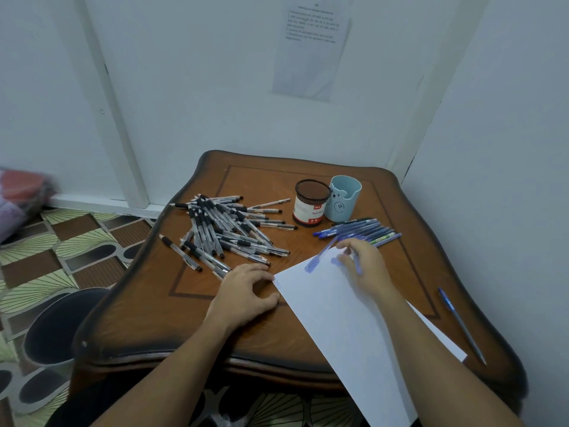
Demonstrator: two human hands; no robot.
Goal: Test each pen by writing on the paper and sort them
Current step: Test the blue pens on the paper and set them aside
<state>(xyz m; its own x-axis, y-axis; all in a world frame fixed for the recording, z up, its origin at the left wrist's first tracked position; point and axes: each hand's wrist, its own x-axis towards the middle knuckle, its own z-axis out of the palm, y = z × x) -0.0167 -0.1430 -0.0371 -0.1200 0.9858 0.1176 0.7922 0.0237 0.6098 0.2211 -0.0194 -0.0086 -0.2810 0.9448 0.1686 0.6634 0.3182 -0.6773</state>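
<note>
On the brown wooden worktop [147,303] a white sheet of paper [338,318] lies slantwise, its near end hanging past the front edge. The right hand [366,263] rests over the sheet's far corner, its grip closed round a blue pen [357,263] whose visible end points down at the paper. A longer blue shape [318,257], blurred, crosses that corner just left of the hand; I cannot tell whether the fingers touch it. The left hand [243,294] lies on the worktop at the paper's left corner, its grip loose and holding nothing. Beyond it sprawls a heap of black pens [228,232]. A row of blue pens [360,231] lies beyond the right hand, in front of a brown mesh cup [309,204] and a pale blue cup [343,198] standing side by side. A single blue pen [462,325] lies apart near the right edge.
</note>
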